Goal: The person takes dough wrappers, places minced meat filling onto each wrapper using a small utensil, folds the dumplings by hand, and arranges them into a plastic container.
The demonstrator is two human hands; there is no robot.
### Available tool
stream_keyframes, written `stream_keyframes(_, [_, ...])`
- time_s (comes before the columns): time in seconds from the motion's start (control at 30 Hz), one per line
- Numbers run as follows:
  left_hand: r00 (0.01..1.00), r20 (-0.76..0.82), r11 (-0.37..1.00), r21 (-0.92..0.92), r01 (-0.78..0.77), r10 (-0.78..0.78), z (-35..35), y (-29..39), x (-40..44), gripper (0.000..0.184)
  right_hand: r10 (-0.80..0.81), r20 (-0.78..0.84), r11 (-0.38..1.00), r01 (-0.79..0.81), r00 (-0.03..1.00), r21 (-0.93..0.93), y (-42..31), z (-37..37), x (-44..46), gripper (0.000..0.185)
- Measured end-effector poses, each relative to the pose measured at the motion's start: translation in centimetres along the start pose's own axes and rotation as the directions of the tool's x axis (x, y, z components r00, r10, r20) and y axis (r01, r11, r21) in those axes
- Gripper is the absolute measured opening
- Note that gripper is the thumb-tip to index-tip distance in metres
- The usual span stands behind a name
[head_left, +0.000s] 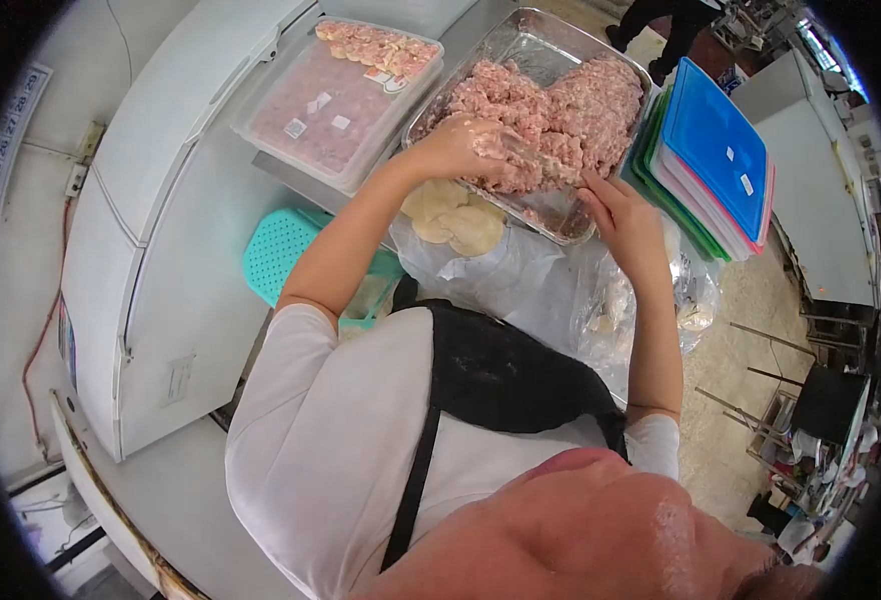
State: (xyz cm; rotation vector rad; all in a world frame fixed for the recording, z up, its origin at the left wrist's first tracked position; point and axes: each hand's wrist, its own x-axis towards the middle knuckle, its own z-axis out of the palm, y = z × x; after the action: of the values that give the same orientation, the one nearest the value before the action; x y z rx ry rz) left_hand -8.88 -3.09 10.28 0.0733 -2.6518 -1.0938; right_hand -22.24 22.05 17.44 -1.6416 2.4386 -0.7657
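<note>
Pinkish minced meat [595,105] fills much of a metal tray [530,30]. My left hand [460,150] reaches over the tray's near left side, its fingertips lost in the meat. At the near right side is my right hand [620,215], thumb and fingers closed together at the edge of the meat. A thin, shiny shape runs between both hands; what it is cannot be made out. Round pale wrappers [460,220] lie on clear plastic just below the tray, partly under my left forearm.
Left of the tray stands a plastic container [330,110] with filled pieces at one end. Blue, white, pink and green lids or trays [715,150] are stacked at right. A turquoise basket [275,250] sits lower left, beside a white freezer [160,250]. Another person's legs [665,35] show beyond.
</note>
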Motion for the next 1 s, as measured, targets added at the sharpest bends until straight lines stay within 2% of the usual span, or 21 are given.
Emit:
stream_keyframes(0.03, [1.000, 0.001, 0.994, 0.104, -0.024, 0.024, -0.3, -0.1, 0.0, 0.044, -0.025, -0.015, 0.999, 0.024, 1.000, -0.025, -0.9, 0.5, 0.0, 0.029])
stream_keyframes(0.1, [0.995, 0.067, 0.994, -0.073, 0.081, -0.076, -1.8, 1.0, -0.1, 0.049, -0.068, -0.046, 0.995, 0.064, 0.997, -0.079, -2.6, 1.7, -0.1, 0.029])
stream_keyframes(0.13, [0.987, 0.109, 0.978, -0.158, 0.135, -0.119, -2.5, 1.6, -0.3, 0.052, -0.050, -0.035, 0.998, 0.049, 0.998, -0.051, -2.6, 1.8, 0.3, 0.029])
stream_keyframes(0.23, [0.997, -0.006, 0.993, -0.091, 0.077, -0.078, -3.9, 0.7, -1.1, 0.059, 0.026, -0.027, 0.999, -0.026, 0.999, 0.025, -2.5, 0.5, 1.8, 0.028])
stream_keyframes(0.3, [0.998, -0.043, 0.985, -0.166, -0.053, 0.046, -5.6, 0.0, -1.9, 0.055, 0.134, -0.040, 0.989, -0.131, 0.990, 0.073, -4.8, -1.1, 2.0, 0.026])
stream_keyframes(0.33, [0.992, -0.066, 0.972, -0.204, -0.117, 0.106, -6.5, -0.3, -2.4, 0.054, 0.095, -0.037, 0.992, -0.092, 0.995, 0.088, -5.8, -0.6, 2.2, 0.028])
stream_keyframes(0.37, [1.000, 0.014, 0.989, -0.147, -0.004, 0.006, -7.5, -0.6, -2.9, 0.049, 0.054, -0.031, 0.993, -0.050, 0.998, 0.103, -6.8, 0.4, 2.5, 0.030])
stream_keyframes(0.4, [0.998, 0.062, 0.978, -0.208, 0.031, -0.018, -8.2, -1.1, -3.1, 0.048, 0.009, -0.025, 0.993, -0.006, 1.000, 0.118, -7.8, 1.7, 3.0, 0.032])
stream_keyframes(0.43, [0.993, 0.113, 0.962, -0.263, 0.070, -0.041, -8.9, -1.8, -3.2, 0.047, -0.021, -0.006, 1.000, 0.021, 1.000, -0.003, -8.7, 3.5, 3.6, 0.032])
stream_keyframes(0.5, [0.987, 0.151, 0.961, -0.259, 0.096, -0.058, -10.5, -2.9, -3.9, 0.046, 0.014, 0.012, 0.995, -0.015, 1.000, 0.097, -9.6, 6.0, 4.6, 0.032])
stream_keyframes(0.57, [0.991, 0.120, 0.987, -0.142, 0.069, -0.052, -12.6, -3.8, -4.9, 0.047, -0.001, -0.006, 0.987, 0.002, 1.000, 0.161, -10.3, 7.1, 5.6, 0.028])
stream_keyframes(0.67, [0.998, 0.059, 0.989, -0.150, 0.013, -0.005, -15.5, -8.2, -6.7, 0.056, 0.112, -0.044, 0.980, -0.103, 0.993, 0.169, -10.4, 7.7, 5.5, 0.026])
stream_keyframes(0.7, [0.994, -0.020, 0.991, -0.076, 0.109, -0.111, -16.2, -10.5, -7.3, 0.059, 0.137, -0.090, 0.978, -0.121, 0.986, 0.168, -9.7, 8.2, 4.9, 0.026])
stream_keyframes(0.8, [0.920, 0.062, 0.909, -0.140, 0.392, -0.387, -20.5, -15.9, -8.2, 0.070, 0.297, -0.186, 0.937, -0.249, 0.937, 0.244, -7.8, 9.8, 1.8, 0.029])
stream_keyframes(0.87, [0.898, -0.147, 0.904, 0.044, 0.425, -0.415, -21.2, -20.9, -8.5, 0.064, 0.527, -0.094, 0.801, -0.457, 0.844, 0.388, -7.9, 9.7, -0.4, 0.030])
stream_keyframes(0.9, [0.878, -0.250, 0.884, 0.134, 0.448, -0.407, -21.5, -22.8, -8.2, 0.061, 0.581, -0.085, 0.744, -0.486, 0.810, 0.459, -7.8, 9.8, -1.5, 0.029])
stream_keyframes(0.97, [0.867, -0.357, 0.860, 0.247, 0.447, -0.348, -22.7, -24.8, -6.9, 0.061, 0.679, -0.051, 0.611, -0.525, 0.732, 0.593, -7.5, 10.3, -3.8, 0.028])
stream_keyframes(1.0, [0.859, -0.406, 0.841, 0.300, 0.449, -0.314, -23.1, -25.3, -6.5, 0.061, 0.694, -0.066, 0.599, -0.524, 0.717, 0.605, -7.3, 10.6, -4.8, 0.028])
